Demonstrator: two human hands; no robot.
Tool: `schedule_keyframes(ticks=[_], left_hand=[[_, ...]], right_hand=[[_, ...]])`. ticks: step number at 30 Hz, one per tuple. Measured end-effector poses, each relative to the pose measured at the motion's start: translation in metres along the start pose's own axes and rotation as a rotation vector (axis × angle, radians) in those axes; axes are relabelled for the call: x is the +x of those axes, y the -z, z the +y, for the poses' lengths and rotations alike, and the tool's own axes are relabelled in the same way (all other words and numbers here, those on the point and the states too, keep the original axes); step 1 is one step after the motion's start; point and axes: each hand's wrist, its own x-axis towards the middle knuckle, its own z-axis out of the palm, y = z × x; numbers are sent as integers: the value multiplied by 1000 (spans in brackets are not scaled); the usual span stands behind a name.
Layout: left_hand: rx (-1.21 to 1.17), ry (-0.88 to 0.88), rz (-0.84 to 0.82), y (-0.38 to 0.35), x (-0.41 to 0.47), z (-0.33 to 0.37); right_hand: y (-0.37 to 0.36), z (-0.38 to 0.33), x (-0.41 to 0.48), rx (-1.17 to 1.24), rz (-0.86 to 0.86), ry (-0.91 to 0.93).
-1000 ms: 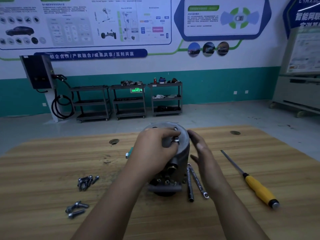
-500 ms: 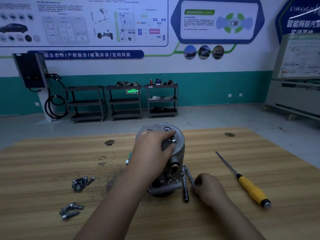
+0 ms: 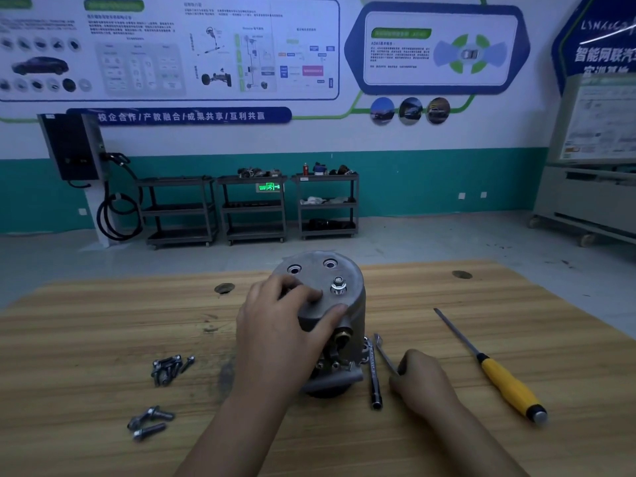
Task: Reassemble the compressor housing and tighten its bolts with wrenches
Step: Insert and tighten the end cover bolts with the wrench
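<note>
- Compressor housing (image 3: pixel 311 261) stands upright near the middle of the wooden table (image 3: pixel 103 321), its round cover facing up.
- One bolt (image 3: pixel 338 285) sits in the cover; two bolt holes (image 3: pixel 294 269) beside it are empty, so fastening looks barely begun.
- The left hand (image 3: pixel 282 325) clasps the cover's near edge, bent fingers on top and thumb wrapped round the side, steadying the body.
- Just right of the housing base lie two slim tools: a flat wrench (image 3: pixel 384 356) and a dark bar-shaped wrench (image 3: pixel 373 376).
- The right hand (image 3: pixel 421 380) has its fingers curled round the flat wrench's near end, pinching it; whether the wrench has left the table I cannot tell.
- The step in hand seems to be fetching the tool for the seated bolt.
- Next, the wrench head must be carried up and set squarely on the bolt head while the left hand resists the turning.
- Farther out, loose bolts (image 3: pixel 170 368) wait in a cluster at the left, with a few more (image 3: pixel 149 421) nearer the front edge.
- A yellow-handled screwdriver (image 3: pixel 506 387) lies well apart at the right.
</note>
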Motion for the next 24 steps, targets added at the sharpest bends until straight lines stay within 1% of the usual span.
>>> schedule_keyframes(ticks=[3,6,7,10,12,14,16,17,19,21,22,23,24], left_hand=[[-10,-56,-34,2,0,-2],[7,-91,-58,2,-5,-3],[3,-91,-50,1,-6,-3],[31,-127,-27,-4,-10,-3],[45,-167,13,-7,-12,-5],[-8,-180,68,-11,-12,-9],[-112,-161,98,-14,-15,-14],[-179,-132,109,-16,-17,-15],[-323,-17,144,-21,-22,-18],[-481,118,179,-28,-27,-20],[-537,152,199,-33,-30,-23],[-570,153,214,-37,-33,-27],[-588,143,220,-42,-35,-31]], right_hand=[[-4,1,-1,-41,57,87],[-8,-3,-3,41,166,185],[-8,-4,-4,45,163,198],[-11,-7,-7,-33,78,176],[-11,-7,-8,-9,67,159],[-9,-3,-8,35,92,148],[-3,2,-7,-66,118,131],[0,4,-7,-130,96,115],[3,5,-6,-162,21,83],[7,5,-3,-113,-34,58],[11,6,-2,-40,-45,41],[15,7,-2,86,-48,22],[21,9,-2,267,-48,6]])
